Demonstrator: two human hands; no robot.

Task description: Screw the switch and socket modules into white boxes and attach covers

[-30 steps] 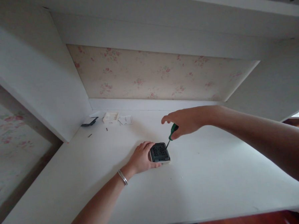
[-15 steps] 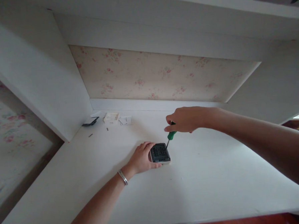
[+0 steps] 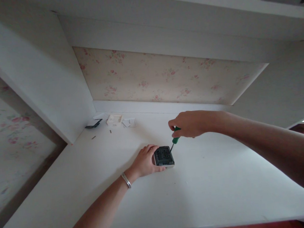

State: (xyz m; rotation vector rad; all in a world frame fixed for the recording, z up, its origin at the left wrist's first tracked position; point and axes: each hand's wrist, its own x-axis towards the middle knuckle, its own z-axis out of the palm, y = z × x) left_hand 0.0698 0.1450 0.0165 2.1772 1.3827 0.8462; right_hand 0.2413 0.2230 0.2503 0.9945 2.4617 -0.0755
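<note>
On the white table, my left hand [image 3: 146, 161] grips the left side of a small square unit, black on top and white below, which looks like a wall socket [image 3: 164, 157]. Its thumb lies along the near edge and the fingers reach over the far left corner. My right hand [image 3: 187, 124] is closed around the green handle of a screwdriver [image 3: 176, 139]. The screwdriver slants down, and its tip meets the upper right part of the black face. Fine detail on that face is too small to make out.
Towards the back left of the tabletop [image 3: 151, 202] lie a black plate [image 3: 93, 124], a white open box [image 3: 114, 120] and a white sheet or flat piece [image 3: 130, 122]. Two small dark slivers [image 3: 93, 137] are nearby. A side panel [image 3: 45, 75] and an overhead shelf enclose the space.
My right hand's fingers have shifted slightly on the screwdriver handle, with the tip still at the black face. My left hand keeps its hold. The whole view has moved a little.
</note>
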